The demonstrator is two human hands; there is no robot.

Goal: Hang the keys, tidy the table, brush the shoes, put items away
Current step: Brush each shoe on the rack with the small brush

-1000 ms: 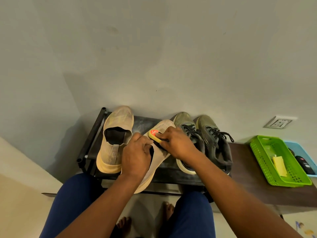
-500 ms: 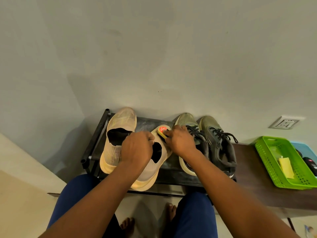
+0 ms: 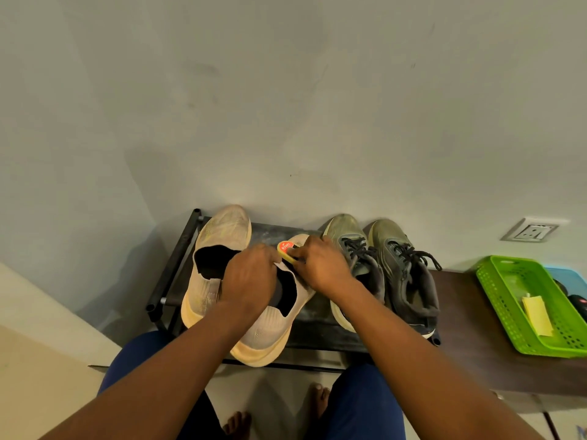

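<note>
A dark wooden table [image 3: 470, 328] runs along the right side, against the wall, and a black shoe rack [image 3: 317, 322] stands at its left end. On the rack's top shelf sit two pairs of shoes, toes toward the wall: a beige knit pair on the left and an olive laced pair [image 3: 384, 265] on the right. The left beige shoe [image 3: 219, 246] rests flat; the right beige shoe [image 3: 273, 325] is angled, its heel hanging over the near edge of the rack. On the table's right part lies a green basket [image 3: 495, 287] with a yellow slip [image 3: 538, 315] inside, and a blue tray [image 3: 565, 277] sits just beyond it. The left hand [image 3: 251, 281] grips the collar of the angled beige shoe, fingers curled over its opening. The right hand [image 3: 320, 265] is clamped on a small yellow brush [image 3: 287, 251] with a red label, held against that shoe's toe area.
</note>
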